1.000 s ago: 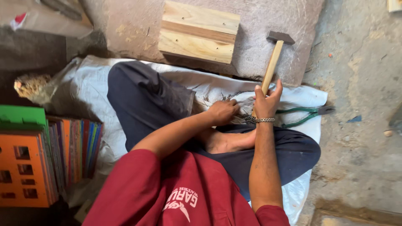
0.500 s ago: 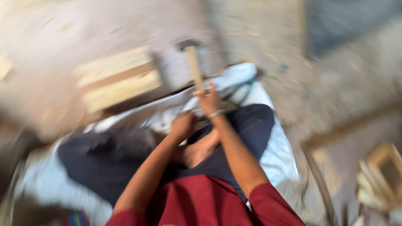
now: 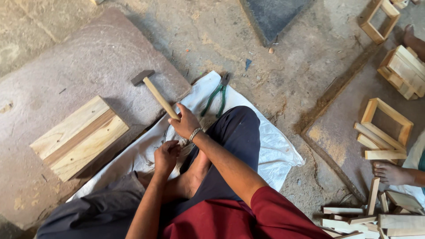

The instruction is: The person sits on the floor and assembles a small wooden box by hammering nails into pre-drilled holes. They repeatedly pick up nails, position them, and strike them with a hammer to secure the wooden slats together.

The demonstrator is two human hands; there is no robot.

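Note:
I sit cross-legged on a white sack [image 3: 270, 150]. My right hand [image 3: 183, 123], with a metal bracelet at the wrist, grips the wooden handle of a hammer [image 3: 152, 90] whose dark head rests on a flat stone slab [image 3: 79, 57]. My left hand [image 3: 166, 156] is curled just below it, over the sack near my bare foot; what it holds is hidden. A wooden box made of planks [image 3: 79, 138] lies on the slab to the left of the hammer.
Green-handled pliers [image 3: 215, 96] lie on the sack beyond my knee. At the right are wooden frames [image 3: 385, 121], loose wood strips [image 3: 367, 217] and another person's bare foot [image 3: 392, 173]. A dark slab [image 3: 274, 15] lies at the top.
The camera view has swung to the right, so the wooden frames and strips came into sight. My right hand stays on the hammer handle and my left hand stays curled below it.

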